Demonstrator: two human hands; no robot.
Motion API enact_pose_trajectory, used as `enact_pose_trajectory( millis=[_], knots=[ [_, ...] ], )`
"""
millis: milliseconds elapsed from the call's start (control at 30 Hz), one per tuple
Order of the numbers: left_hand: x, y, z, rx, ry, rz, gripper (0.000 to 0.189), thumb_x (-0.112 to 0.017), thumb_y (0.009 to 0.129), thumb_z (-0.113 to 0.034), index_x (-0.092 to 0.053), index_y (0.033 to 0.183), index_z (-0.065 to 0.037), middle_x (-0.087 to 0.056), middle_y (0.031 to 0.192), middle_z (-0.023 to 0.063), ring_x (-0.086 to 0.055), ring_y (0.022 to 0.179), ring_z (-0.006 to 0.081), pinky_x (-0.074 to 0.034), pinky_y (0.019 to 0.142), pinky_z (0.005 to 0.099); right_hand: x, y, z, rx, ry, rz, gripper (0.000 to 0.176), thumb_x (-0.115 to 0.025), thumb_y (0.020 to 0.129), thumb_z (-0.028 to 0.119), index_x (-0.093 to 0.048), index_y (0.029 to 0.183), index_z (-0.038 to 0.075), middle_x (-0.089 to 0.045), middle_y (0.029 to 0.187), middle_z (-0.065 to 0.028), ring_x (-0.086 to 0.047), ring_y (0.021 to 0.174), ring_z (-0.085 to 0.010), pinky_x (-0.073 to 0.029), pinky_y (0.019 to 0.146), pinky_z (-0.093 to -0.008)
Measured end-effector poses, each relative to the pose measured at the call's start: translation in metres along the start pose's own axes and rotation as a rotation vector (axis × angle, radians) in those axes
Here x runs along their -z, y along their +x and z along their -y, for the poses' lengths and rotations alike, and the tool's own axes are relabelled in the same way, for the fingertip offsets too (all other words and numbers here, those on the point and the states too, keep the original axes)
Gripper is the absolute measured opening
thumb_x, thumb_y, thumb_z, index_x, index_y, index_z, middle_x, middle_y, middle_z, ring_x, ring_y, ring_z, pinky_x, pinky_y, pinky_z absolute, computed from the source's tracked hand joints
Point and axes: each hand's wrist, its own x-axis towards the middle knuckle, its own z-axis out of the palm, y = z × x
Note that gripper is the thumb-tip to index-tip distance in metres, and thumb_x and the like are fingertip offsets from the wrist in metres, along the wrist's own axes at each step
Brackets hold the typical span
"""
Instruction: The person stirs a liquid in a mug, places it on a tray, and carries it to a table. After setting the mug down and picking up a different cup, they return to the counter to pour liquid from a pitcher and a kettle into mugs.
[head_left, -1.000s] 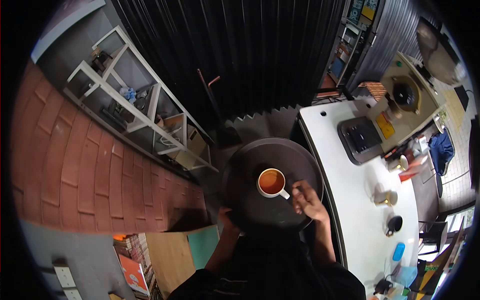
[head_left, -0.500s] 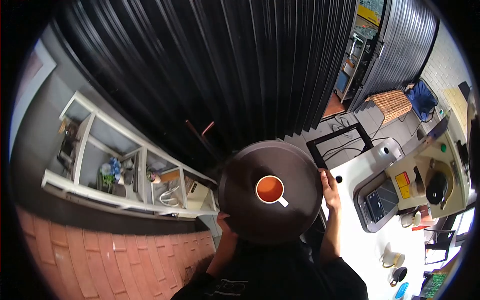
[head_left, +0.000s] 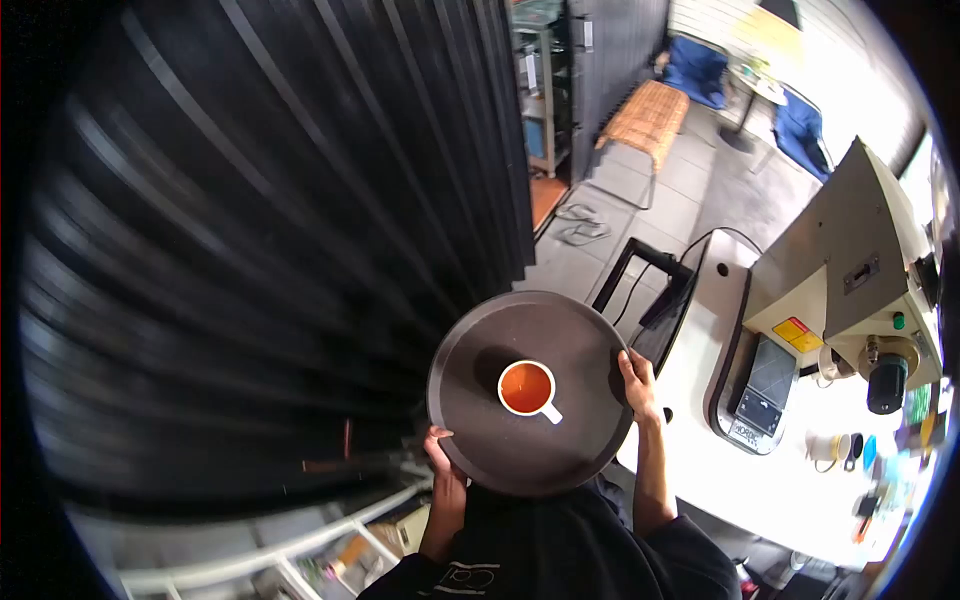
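Observation:
A round dark brown serving tray is held level in front of my body. My left hand grips its lower left rim, thumb on top and fingers underneath. On the right side, my right hand clasps the rim the same way. Near the tray's middle stands a white cup of reddish-orange drink, upright, its handle pointing to the lower right. Neither hand touches the cup.
To the right is a white counter with a black scale and a beige machine. A black corrugated wall rises on the left. Ahead are a wicker bench, slippers and blue chairs.
My view has swung to the right, bringing the bench, chairs and machine nearer the middle. The white shelf has slid to the bottom edge. Both hands keep hold of the tray.

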Motion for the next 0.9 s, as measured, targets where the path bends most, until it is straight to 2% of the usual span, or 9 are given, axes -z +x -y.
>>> enact_pose_trajectory(
  millis=[100, 133, 167, 200, 233, 367, 667, 733, 900],
  knots=[
    [0.005, 0.083, -0.024, -0.184, 0.341, -0.068, 0.027, -0.053, 0.067, -0.023, -0.061, 0.084, -0.004, -0.062, 0.087, 0.0099, -0.059, 0.081, 0.0279, -0.05, 0.078, 0.0379, -0.018, 0.029, -0.013, -0.003, 0.023, -0.137, 0.068, -0.054, 0.093, 0.052, -0.045, 0.136, 0.0, -0.041, 0.139, -0.0209, -0.035, 0.135, -0.029, -0.026, 0.111, -0.0374],
    [-0.015, 0.109, -0.036, 0.189, 0.139, -0.021, 0.017, -0.056, 0.067, -0.022, -0.06, 0.072, -0.007, -0.06, 0.079, 0.0063, -0.057, 0.08, 0.025, -0.049, 0.076, 0.0359, -0.026, 0.029, -0.011, 0.029, 0.003, -0.252, 0.063, -0.053, 0.093, 0.051, -0.05, 0.128, -0.001, -0.049, 0.127, -0.0189, -0.043, 0.124, -0.026, -0.033, 0.104, -0.036],
    [-0.026, 0.123, -0.041, 0.216, 0.152, 0.001, 0.017, -0.056, 0.067, -0.022, -0.06, 0.072, -0.007, -0.06, 0.079, 0.0063, -0.057, 0.08, 0.025, -0.049, 0.076, 0.0359, -0.028, 0.035, -0.007, 0.071, -0.019, -0.367, 0.059, -0.052, 0.094, 0.051, -0.056, 0.121, -0.002, -0.057, 0.115, -0.0168, -0.052, 0.113, -0.023, -0.039, 0.097, -0.0346],
    [-0.042, 0.144, -0.048, 0.109, 0.251, 0.027, 0.017, -0.056, 0.068, -0.022, -0.061, 0.072, -0.007, -0.061, 0.079, 0.0065, -0.058, 0.078, 0.0249, -0.05, 0.075, 0.036, -0.017, 0.039, 0.021, 0.165, -0.037, -0.128, 0.051, -0.049, 0.097, 0.046, -0.058, 0.097, -0.004, -0.055, 0.081, -0.0071, -0.048, 0.08, -0.0138, -0.041, 0.071, -0.0309],
    [-0.071, 0.155, -0.056, 0.002, 0.346, 0.052, 0.017, -0.057, 0.069, -0.022, -0.062, 0.072, -0.006, -0.062, 0.078, 0.0067, -0.059, 0.077, 0.0248, -0.05, 0.073, 0.0361, -0.034, 0.045, 0.028, 0.323, 0.058, -0.284, 0.036, -0.049, 0.1, 0.028, -0.056, 0.083, -0.003, -0.039, 0.067, 0.0078, -0.032, 0.065, -0.0042, -0.027, 0.054, -0.0248],
    [-0.13, 0.216, -0.074, 0.456, 0.304, 0.12, 0.021, -0.054, 0.075, -0.022, -0.064, 0.077, -0.005, -0.066, 0.082, 0.0095, -0.062, 0.07, 0.0242, -0.053, 0.066, 0.0335, -0.048, 0.054, 0.051, 0.231, 0.151, -0.418, 0.035, -0.048, 0.101, 0.027, -0.058, 0.086, -0.003, -0.044, 0.07, 0.0076, -0.035, 0.066, -0.0029, -0.029, 0.056, -0.0232],
    [-0.217, 0.344, -0.033, 0.545, 0.482, 0.248, 0.038, -0.056, 0.079, -0.035, -0.066, 0.094, -0.001, -0.068, 0.092, 0.0135, -0.065, 0.081, 0.0288, -0.054, 0.074, 0.0366, -0.058, 0.116, 0.044, 0.224, 0.341, -0.68, 0.035, -0.048, 0.101, 0.028, -0.061, 0.091, -0.003, -0.051, 0.073, 0.0077, -0.043, 0.069, -0.0016, -0.034, 0.058, -0.021],
    [-0.228, 0.376, -0.018, 0.669, 0.079, 0.55, 0.043, -0.054, 0.08, -0.036, -0.065, 0.099, 0.002, -0.068, 0.099, 0.0163, -0.065, 0.086, 0.0318, -0.053, 0.08, 0.0387, -0.056, 0.133, 0.064, 0.197, 0.321, -0.747, 0.034, -0.048, 0.101, 0.027, -0.061, 0.089, -0.003, -0.047, 0.071, 0.0087, -0.038, 0.067, -0.0013, -0.031, 0.056, -0.0211],
    [-0.27, 0.459, 0.028, 0.659, 0.142, 0.653, 0.043, -0.052, 0.082, -0.032, -0.064, 0.102, 0.003, -0.067, 0.104, 0.018, -0.065, 0.09, 0.0312, -0.051, 0.083, 0.0383, -0.028, 0.2, 0.096, 0.205, 0.337, -0.808, 0.033, -0.048, 0.101, 0.024, -0.055, 0.08, 0.0, -0.041, 0.07, 0.0102, -0.034, 0.065, -0.0014, -0.028, 0.055, -0.0214]
  ],
)
